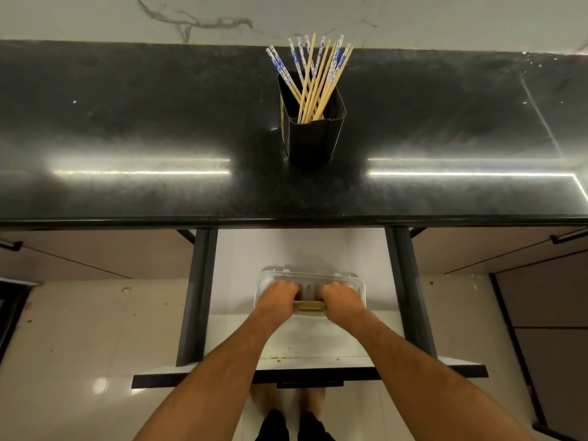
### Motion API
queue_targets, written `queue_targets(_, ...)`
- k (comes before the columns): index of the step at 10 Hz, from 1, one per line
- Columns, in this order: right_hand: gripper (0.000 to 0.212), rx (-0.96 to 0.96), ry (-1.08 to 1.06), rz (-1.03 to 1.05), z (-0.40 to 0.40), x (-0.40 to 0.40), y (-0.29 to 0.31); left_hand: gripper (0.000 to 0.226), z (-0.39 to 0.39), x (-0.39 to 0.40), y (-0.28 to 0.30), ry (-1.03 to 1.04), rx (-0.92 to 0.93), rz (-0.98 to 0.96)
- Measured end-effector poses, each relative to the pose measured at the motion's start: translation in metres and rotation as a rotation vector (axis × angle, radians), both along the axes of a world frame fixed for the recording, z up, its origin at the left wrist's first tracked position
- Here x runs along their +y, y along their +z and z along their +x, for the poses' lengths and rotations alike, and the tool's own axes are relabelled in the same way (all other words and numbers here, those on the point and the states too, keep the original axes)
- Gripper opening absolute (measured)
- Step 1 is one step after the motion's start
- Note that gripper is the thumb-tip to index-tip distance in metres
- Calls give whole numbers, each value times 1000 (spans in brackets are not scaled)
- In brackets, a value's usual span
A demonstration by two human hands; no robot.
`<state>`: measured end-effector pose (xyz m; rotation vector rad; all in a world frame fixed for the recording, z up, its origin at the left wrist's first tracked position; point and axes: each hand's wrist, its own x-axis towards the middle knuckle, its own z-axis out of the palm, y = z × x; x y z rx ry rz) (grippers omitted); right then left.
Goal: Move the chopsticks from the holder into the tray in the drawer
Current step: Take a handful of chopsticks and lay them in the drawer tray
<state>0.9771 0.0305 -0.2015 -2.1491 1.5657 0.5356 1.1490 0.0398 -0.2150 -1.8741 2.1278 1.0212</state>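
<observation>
A black holder [313, 135] stands on the dark countertop and holds several chopsticks [315, 74], some plain bamboo, some with blue-and-white tops. Below the counter a white drawer [302, 338] is pulled out. A clear plastic tray [310, 276] lies in it. My left hand [276, 297] and my right hand [342, 299] are both down in the tray, each gripping one end of a small bundle of bamboo chopsticks [309, 305] that lies crosswise between them. Both hands' fingers are curled under and hidden.
The black countertop [127, 138] runs the full width, backed by a marble wall. Dark drawer rails [197, 297] flank the drawer on both sides. Closed cabinet fronts sit to either side. My feet show on the tiled floor under the drawer front.
</observation>
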Motion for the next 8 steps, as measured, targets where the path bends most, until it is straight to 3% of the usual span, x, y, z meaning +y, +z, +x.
queue_targets(3, 20, 32, -4, -98, -5, -2, 0, 17, 5, 9, -2, 143, -2, -109)
queue_targets(5, 13, 28, -23, -103, -6, 0, -10, 23, -4, 2, 7, 439, 121, -79)
queue_targets(6, 12, 24, -36, -101, -6, 0, -12, 22, 8, 12, -4, 53, -85, -211)
queue_targets(8, 14, -3, -31, -104, -10, -2, -15, 17, 9, 10, 2, 171, 4, -163)
